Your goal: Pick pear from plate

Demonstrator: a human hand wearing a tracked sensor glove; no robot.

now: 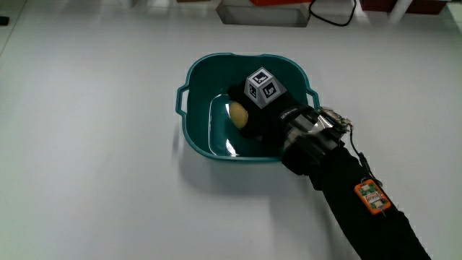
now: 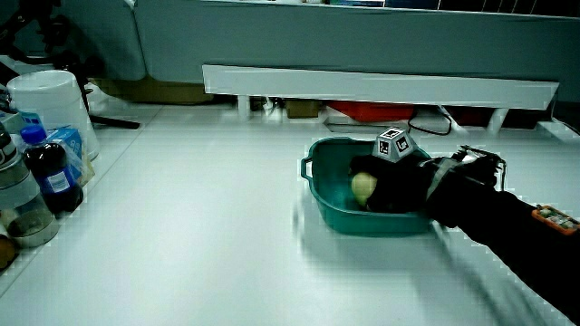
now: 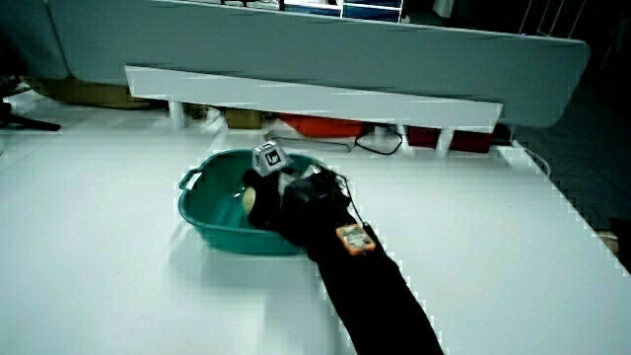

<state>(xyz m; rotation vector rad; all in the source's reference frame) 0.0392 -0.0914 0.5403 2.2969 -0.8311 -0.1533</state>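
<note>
A teal basin-like plate [image 1: 193, 75] with two small handles stands in the middle of the white table; it shows in both side views [image 2: 314, 177] [image 3: 197, 209]. Inside it lies a pale yellow pear [image 1: 237, 114] [image 2: 362, 187] [image 3: 250, 198]. The black gloved hand [image 1: 257, 110] [image 2: 395, 184] [image 3: 272, 203] reaches down into the plate, its fingers curled around the pear, which shows only partly past the glove. The patterned cube [image 1: 263, 87] sits on the hand's back. The forearm crosses the plate's rim on the side nearer the person.
A low white partition [image 2: 381, 83] [image 3: 315, 94] runs along the table's edge, with a red object [image 2: 367, 110] and a black cable [image 1: 332, 14] under it. Bottles [image 2: 50, 177] and a white tub [image 2: 50, 104] stand at a table corner. An orange tag [image 1: 372, 196] sits on the forearm.
</note>
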